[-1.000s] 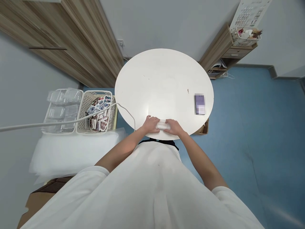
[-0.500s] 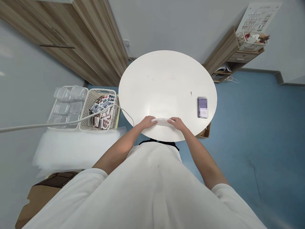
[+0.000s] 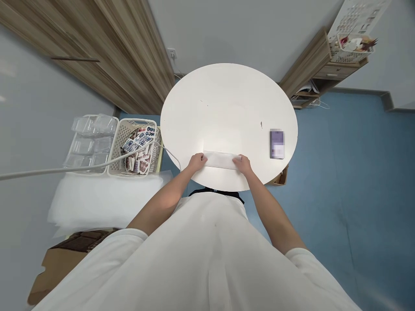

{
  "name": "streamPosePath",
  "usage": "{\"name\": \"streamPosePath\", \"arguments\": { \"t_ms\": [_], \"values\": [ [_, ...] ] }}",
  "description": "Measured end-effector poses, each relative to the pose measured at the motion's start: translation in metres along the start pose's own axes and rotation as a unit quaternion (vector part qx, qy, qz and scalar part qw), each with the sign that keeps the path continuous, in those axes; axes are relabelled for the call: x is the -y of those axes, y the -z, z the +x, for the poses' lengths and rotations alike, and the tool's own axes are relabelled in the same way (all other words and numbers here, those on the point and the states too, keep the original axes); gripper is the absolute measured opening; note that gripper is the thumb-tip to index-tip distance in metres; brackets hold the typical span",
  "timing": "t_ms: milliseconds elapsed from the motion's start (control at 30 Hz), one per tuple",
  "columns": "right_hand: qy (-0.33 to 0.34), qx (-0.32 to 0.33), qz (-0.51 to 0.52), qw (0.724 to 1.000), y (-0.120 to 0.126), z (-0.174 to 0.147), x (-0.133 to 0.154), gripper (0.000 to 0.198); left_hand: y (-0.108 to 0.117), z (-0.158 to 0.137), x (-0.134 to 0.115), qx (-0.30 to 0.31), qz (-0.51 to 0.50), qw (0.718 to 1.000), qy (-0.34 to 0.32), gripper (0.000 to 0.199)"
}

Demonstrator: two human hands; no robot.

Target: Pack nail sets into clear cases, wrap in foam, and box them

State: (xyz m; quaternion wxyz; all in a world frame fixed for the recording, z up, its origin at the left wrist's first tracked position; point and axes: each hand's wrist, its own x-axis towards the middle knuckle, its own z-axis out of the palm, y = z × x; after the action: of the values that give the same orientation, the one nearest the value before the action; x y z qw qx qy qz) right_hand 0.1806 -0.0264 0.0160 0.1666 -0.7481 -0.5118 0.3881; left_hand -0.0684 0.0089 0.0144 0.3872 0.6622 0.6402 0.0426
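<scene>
The left hand (image 3: 196, 162) and the right hand (image 3: 243, 164) are wider apart than before; the 2 pinch opposite ends of the white strip (image 3: 220, 160), at the counter's (image 3: 227, 99) near side.

even indoor light, soft glare on white tabletop (image 3: 223, 116) — wide-angle stretch at edges, purple item (image 3: 277, 143) pixelated

The place looked like a small workroom — plastic baskets (image 3: 129, 124) of clear containers (image 3: 83, 146) and printed items (image 3: 138, 140) beside a white tabletop (image 3: 227, 103) — with a wood-grain cabinet (image 3: 126, 56) nearby
</scene>
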Motion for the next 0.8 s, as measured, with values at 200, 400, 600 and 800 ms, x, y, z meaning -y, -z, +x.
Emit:
{"name": "streamPosePath", "arguments": {
  "t_ms": [200,400,600,800],
  "values": [
    [-0.041,-0.035,-0.039,0.998,-0.007,-0.003,0.003,0.014,-0.001,-0.003,-0.001,-0.024,-0.014,0.999,0.032,0.015],
    [-0.042,-0.088,-0.001,0.995,-0.014,-0.010,0.000,0.024,-0.002,-0.007,-0.004,-0.027,-0.003,0.997,0.070,0.012],
    [-0.047,-0.146,0.066,0.986,-0.022,-0.025,-0.009,0.046,-0.005,-0.013,-0.007,-0.046,0.012,0.996,0.071,0.023],
    [-0.067,-0.159,0.115,0.978,-0.020,-0.038,-0.022,0.054,-0.007,-0.024,-0.015,-0.128,0.101,0.981,-0.103,0.035]
  ]
}}
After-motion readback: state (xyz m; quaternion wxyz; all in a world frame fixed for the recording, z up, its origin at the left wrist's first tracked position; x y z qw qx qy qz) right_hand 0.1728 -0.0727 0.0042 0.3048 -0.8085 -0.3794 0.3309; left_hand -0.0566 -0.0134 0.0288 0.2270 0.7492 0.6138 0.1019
